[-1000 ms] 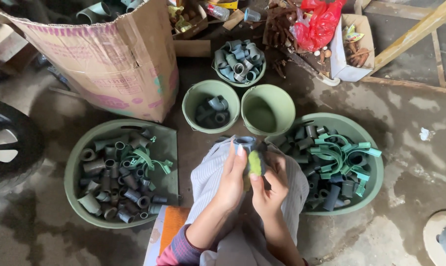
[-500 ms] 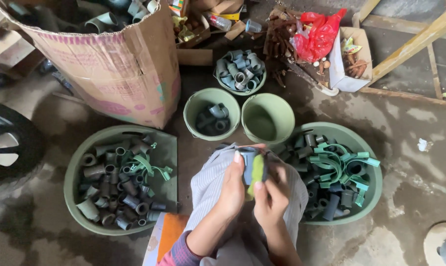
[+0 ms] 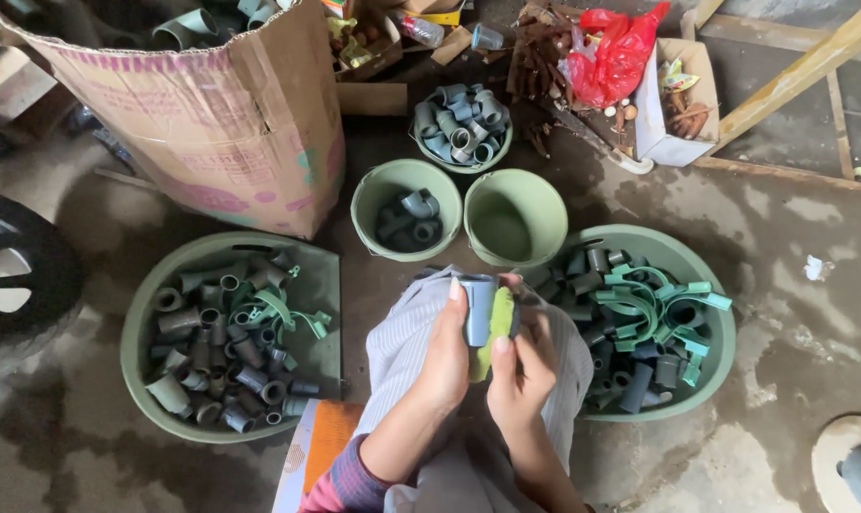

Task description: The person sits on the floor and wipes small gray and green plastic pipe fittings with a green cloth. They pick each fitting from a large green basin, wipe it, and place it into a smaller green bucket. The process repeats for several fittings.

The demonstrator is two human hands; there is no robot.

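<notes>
Over lap | left hand (image 3: 447,353) grips grey pipe fitting (image 3: 477,309) | right hand (image 3: 524,369) grips green pad (image 3: 495,332)

Light is soft, diffuse daylight, moderate overall; the concrete floor (image 3: 792,237) at right and upper right of the frame reads brightest, while the upper left, inside the cardboard box (image 3: 212,123), and the gaps between the basins fall into dull shadow with no hard edges. No strong glare; only a mild sheen on the red plastic bag (image 3: 621,47) at top and on the wet-looking floor patches. Focus holds sharp across the centre, with slight softness and wide-angle stretching toward the corners, noticeably at the tyre (image 3: 12,275) on the left edge.
</notes>
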